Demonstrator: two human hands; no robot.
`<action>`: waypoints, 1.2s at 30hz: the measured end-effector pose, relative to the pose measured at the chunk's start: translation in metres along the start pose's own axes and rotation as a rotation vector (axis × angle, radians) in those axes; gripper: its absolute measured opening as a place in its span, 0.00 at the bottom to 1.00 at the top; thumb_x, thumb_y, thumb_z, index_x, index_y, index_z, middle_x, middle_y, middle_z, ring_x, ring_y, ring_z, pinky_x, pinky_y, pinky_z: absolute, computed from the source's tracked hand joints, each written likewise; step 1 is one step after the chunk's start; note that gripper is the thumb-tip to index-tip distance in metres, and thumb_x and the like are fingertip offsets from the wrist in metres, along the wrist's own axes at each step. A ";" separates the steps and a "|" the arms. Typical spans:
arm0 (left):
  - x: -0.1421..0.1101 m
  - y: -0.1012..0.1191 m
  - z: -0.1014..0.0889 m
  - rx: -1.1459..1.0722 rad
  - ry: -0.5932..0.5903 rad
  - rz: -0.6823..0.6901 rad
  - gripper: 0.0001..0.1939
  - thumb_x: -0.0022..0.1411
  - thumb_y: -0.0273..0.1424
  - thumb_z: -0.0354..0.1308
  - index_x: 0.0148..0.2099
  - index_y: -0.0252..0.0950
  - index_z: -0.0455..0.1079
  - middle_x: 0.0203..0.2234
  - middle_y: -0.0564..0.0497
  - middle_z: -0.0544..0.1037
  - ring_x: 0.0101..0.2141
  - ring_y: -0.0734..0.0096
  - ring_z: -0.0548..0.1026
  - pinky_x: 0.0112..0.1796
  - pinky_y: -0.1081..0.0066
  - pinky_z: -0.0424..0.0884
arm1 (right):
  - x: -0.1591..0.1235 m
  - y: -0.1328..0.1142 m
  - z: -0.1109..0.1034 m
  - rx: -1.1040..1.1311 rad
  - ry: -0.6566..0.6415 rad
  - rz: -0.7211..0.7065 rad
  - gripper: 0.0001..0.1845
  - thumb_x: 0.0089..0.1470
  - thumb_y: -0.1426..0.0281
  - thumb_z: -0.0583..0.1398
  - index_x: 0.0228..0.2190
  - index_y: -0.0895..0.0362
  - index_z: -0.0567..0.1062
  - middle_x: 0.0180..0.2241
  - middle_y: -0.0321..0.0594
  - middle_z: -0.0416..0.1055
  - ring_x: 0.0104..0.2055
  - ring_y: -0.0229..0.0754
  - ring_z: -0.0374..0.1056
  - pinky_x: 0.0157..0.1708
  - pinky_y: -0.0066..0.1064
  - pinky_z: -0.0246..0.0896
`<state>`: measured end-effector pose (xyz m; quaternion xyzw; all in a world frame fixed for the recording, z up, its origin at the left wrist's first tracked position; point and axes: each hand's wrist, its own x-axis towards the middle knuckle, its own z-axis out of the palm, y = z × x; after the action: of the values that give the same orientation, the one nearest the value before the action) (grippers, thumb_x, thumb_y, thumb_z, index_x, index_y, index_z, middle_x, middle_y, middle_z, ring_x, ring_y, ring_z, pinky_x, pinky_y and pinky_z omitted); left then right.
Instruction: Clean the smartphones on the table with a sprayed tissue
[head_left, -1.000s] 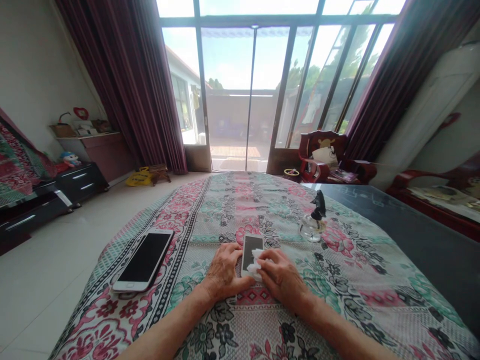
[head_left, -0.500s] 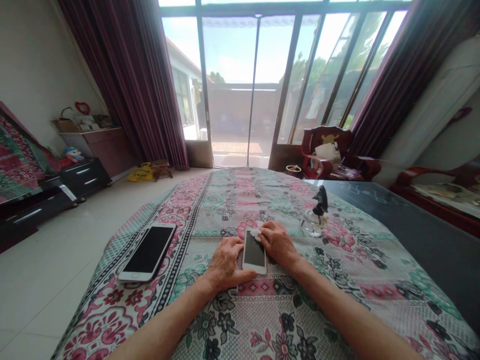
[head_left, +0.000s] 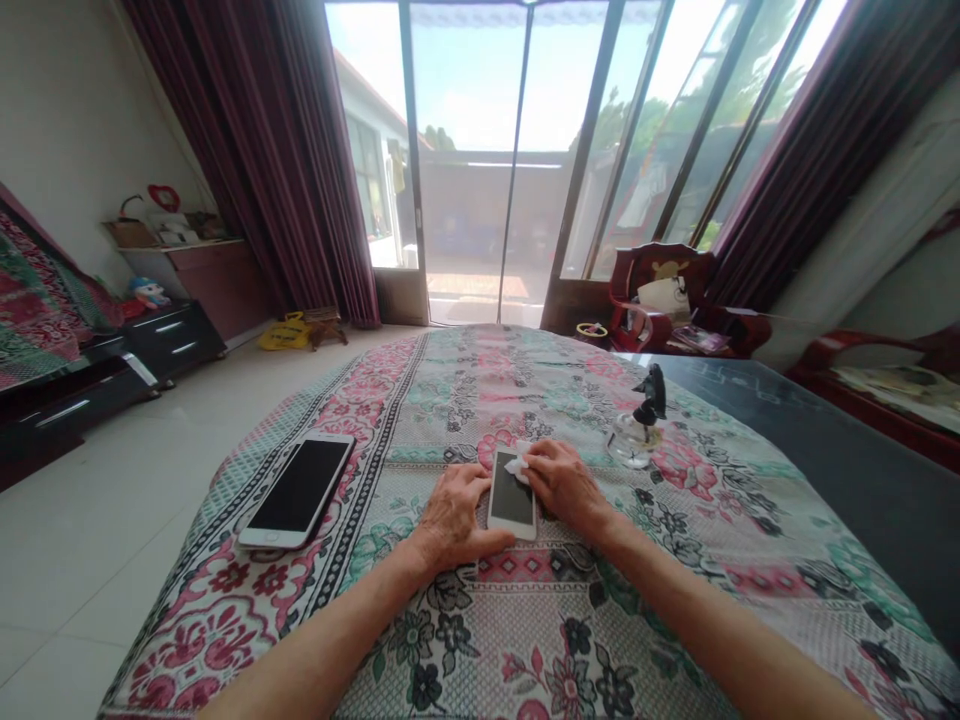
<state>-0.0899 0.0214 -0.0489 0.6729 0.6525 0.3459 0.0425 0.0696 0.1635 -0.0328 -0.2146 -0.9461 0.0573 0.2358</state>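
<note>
A small white smartphone (head_left: 513, 505) with a dark screen lies on the patterned tablecloth in front of me. My left hand (head_left: 454, 515) grips it at the left edge and lower end, thumb along the bottom and fingers at the side. In my right hand (head_left: 562, 480) a crumpled white tissue (head_left: 517, 467) is pinched and pressed on the upper part of the screen. Off to the left rests a larger white smartphone (head_left: 300, 490), its black screen facing up. A clear spray bottle (head_left: 634, 440) with a black trigger head stands upright beyond my right hand.
The round table wears a floral tablecloth (head_left: 570, 610). A dark flat surface (head_left: 780, 440) adjoins it on the right. Behind stand a red wooden chair (head_left: 660, 290) with items on it and glass doors (head_left: 480, 220). A yellow bag (head_left: 285, 332) lies on the floor at left.
My right hand with the tissue went from the lower part of the screen to its upper part, then slightly down. The left hand keeps its hold. The camera view has tilted down.
</note>
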 end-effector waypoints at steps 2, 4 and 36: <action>0.000 0.000 0.000 -0.003 -0.004 0.000 0.29 0.40 0.39 0.69 0.47 0.35 0.73 0.45 0.45 0.73 0.47 0.55 0.67 0.51 0.57 0.65 | 0.014 0.004 0.002 -0.041 -0.002 0.053 0.10 0.60 0.69 0.55 0.34 0.55 0.77 0.38 0.42 0.70 0.42 0.43 0.64 0.48 0.36 0.57; 0.000 -0.001 0.000 -0.004 -0.007 0.000 0.30 0.41 0.40 0.69 0.47 0.34 0.73 0.45 0.45 0.73 0.48 0.55 0.67 0.51 0.57 0.65 | 0.023 0.001 0.003 -0.085 -0.003 0.112 0.10 0.60 0.70 0.55 0.33 0.56 0.78 0.37 0.42 0.70 0.42 0.43 0.64 0.48 0.36 0.56; 0.006 -0.018 -0.012 -0.099 -0.152 -0.010 0.29 0.40 0.39 0.70 0.47 0.38 0.74 0.49 0.46 0.72 0.51 0.55 0.67 0.53 0.57 0.64 | 0.016 -0.026 0.010 -0.053 -0.035 0.003 0.08 0.60 0.69 0.55 0.31 0.56 0.72 0.37 0.42 0.68 0.41 0.44 0.62 0.46 0.37 0.55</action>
<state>-0.1121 0.0248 -0.0466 0.6910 0.6327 0.3256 0.1269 0.0422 0.1470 -0.0297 -0.2210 -0.9510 0.0362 0.2133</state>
